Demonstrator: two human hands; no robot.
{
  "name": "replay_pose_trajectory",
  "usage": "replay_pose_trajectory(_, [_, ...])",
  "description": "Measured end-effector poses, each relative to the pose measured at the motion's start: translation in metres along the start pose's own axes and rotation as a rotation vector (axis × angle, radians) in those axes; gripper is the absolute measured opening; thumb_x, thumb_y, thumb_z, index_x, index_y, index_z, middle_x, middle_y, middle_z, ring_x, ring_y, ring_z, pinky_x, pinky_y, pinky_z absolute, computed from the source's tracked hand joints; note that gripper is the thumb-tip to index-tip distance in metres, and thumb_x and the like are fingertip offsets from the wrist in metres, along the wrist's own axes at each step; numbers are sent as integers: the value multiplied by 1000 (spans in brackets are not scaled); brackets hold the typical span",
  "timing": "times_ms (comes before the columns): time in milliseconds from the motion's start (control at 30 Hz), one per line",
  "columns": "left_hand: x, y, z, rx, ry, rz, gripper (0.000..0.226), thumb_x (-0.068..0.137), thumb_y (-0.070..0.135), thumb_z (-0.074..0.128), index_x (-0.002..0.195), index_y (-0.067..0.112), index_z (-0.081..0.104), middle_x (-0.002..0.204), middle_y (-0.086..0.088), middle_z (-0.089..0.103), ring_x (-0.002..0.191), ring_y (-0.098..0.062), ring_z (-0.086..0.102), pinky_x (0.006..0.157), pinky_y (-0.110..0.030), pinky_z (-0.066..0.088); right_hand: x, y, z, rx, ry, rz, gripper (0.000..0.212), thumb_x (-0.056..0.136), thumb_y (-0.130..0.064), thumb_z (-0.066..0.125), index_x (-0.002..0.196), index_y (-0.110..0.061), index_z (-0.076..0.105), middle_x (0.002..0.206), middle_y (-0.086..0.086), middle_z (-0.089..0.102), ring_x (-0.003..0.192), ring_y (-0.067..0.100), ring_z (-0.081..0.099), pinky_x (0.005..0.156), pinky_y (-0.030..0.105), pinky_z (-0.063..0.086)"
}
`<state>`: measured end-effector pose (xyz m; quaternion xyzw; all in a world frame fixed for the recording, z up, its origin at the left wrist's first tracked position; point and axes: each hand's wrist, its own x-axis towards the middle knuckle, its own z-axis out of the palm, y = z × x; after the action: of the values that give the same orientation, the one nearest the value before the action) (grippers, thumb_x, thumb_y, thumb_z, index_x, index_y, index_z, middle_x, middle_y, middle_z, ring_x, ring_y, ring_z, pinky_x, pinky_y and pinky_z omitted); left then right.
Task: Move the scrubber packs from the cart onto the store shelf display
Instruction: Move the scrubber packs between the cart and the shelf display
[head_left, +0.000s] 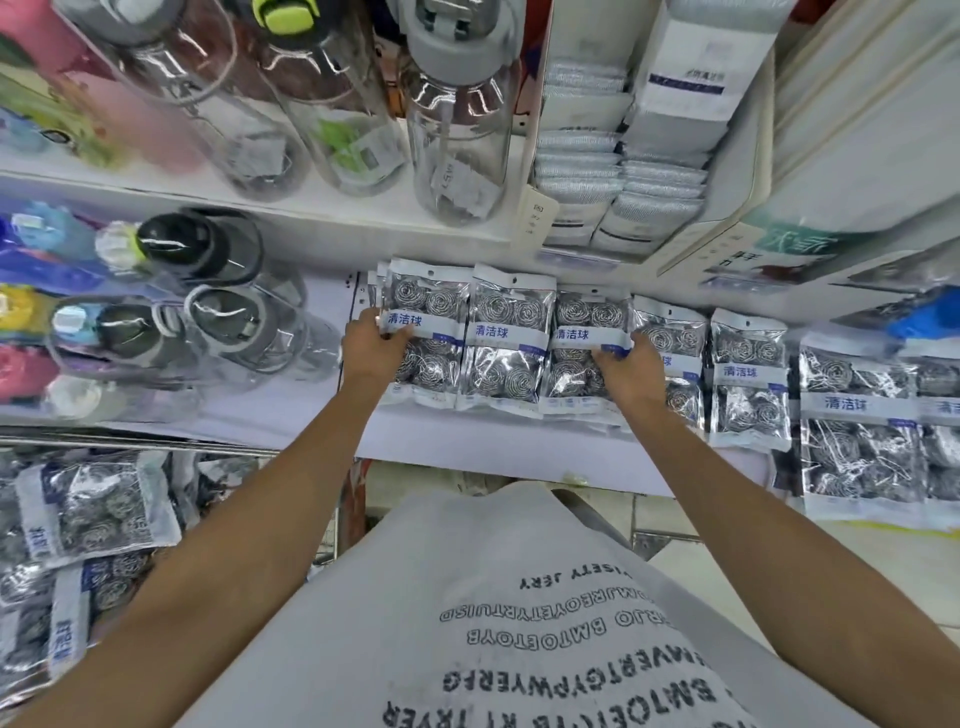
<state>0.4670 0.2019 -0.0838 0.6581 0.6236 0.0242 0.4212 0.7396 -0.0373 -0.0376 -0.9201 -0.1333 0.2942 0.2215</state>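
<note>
Several scrubber packs, clear bags of steel-wool balls with white-and-blue labels, lie in a row on the white shelf. My left hand grips the left edge of the leftmost pack. My right hand holds the right edge of the third pack. A middle pack lies between them. More packs continue to the right. The cart at lower left holds more scrubber packs.
Clear water bottles stand on the upper shelf, and more bottles lie left of the packs. Stacked grey cloth packs sit in a box at upper right. My printed white shirt fills the bottom of the view.
</note>
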Motion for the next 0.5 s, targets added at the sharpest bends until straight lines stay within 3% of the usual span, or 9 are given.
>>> replay_pose_trajectory(67, [-15,4,-9,41,22,29,55,91,44,73,135,15,57,113,-15,67,99,-34,67,90,-50,59,-9,1,-3,-127,10,-92,53,96,-35,67,135,-2,55,125,18,62,95,27,66,88,44,57])
replay_pose_trajectory(133, [-43,19,-23,72,42,66,47,98,36,65,135,8,58,119,-19,61,104,-37,64,93,-49,56,-19,-2,-6,-223,7,-183,53,98,-35,61,139,-2,54,130,21,56,108,34,61,97,50,54])
replay_pose_trajectory(367, [-134,6,-46,222,161,41,50,106,42,47,140,6,55,138,-22,54,122,-43,55,99,-50,48,-59,-34,-5,-461,-176,-637,39,103,-38,53,132,-15,65,124,12,67,113,32,64,94,44,54])
replay_pose_trajectory(500, [-193,-21,-48,294,286,25,49,105,35,52,141,1,56,131,-27,58,115,-47,56,92,-53,51,-88,-56,5,-570,-332,-955,41,104,-33,52,140,-14,59,137,11,62,125,31,57,101,40,48])
